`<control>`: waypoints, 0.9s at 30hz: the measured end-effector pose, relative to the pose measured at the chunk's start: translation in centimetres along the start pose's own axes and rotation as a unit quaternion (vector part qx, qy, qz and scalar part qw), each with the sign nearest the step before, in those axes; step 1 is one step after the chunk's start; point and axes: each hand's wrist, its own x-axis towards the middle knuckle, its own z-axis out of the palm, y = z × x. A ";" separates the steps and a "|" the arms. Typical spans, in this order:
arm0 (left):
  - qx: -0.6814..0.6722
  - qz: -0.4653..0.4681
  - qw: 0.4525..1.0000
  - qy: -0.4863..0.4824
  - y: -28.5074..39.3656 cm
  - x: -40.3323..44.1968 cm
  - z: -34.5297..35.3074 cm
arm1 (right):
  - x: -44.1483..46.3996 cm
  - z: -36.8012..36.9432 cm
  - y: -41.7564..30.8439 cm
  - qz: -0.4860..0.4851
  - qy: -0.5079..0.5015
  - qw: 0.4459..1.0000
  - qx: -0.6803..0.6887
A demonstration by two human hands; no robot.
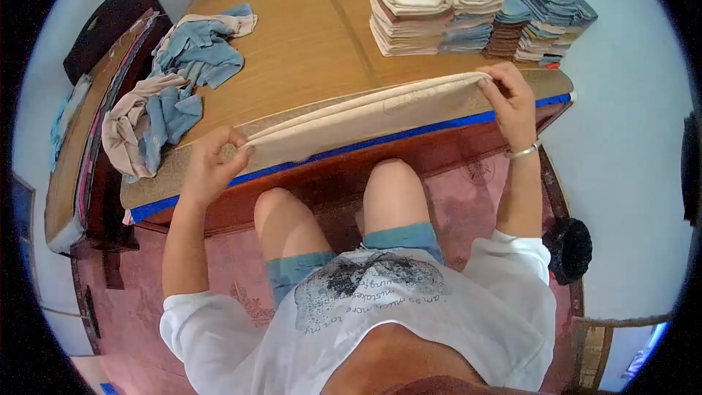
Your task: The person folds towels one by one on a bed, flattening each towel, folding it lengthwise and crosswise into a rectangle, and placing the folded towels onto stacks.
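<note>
A cream towel [380, 111], folded lengthwise into a long strip, is stretched between my two hands over the front edge of the wooden surface [300, 36]. My left hand [216, 162] pinches its left end between thumb and fingers. At the other end, my right hand [510, 96] grips the upper corner, with a bangle on the wrist. The strip slopes up toward the right and its lower edge hangs in front of the blue edging [453, 126]. Beyond my left hand lies a loose heap of blue and beige cloths [194, 51].
Neat stacks of folded cream cloths [413, 18] stand at the back right, beside stacks of blue and brown ones [537, 14]. Another bed-like piece of furniture with a dark headboard [110, 22] is at the left. A black round object [569, 251] sits by the right wall.
</note>
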 end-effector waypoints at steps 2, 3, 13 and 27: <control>0.002 0.013 0.999 0.029 0.2 -0.5 -0.8 | -0.2 -0.7 -1.1 -0.021 -0.009 1.000 0.019; -0.049 -0.004 0.997 0.051 0.1 -0.7 -1.2 | -0.4 -0.7 -1.6 -0.025 -0.011 0.999 0.019; -0.126 -0.120 0.985 0.016 -4.0 1.0 -2.8 | 1.8 4.4 1.5 0.297 -0.108 0.903 0.292; 0.148 0.002 0.980 0.133 -12.7 -0.2 6.1 | -0.4 16.4 13.0 0.182 -0.211 0.960 0.006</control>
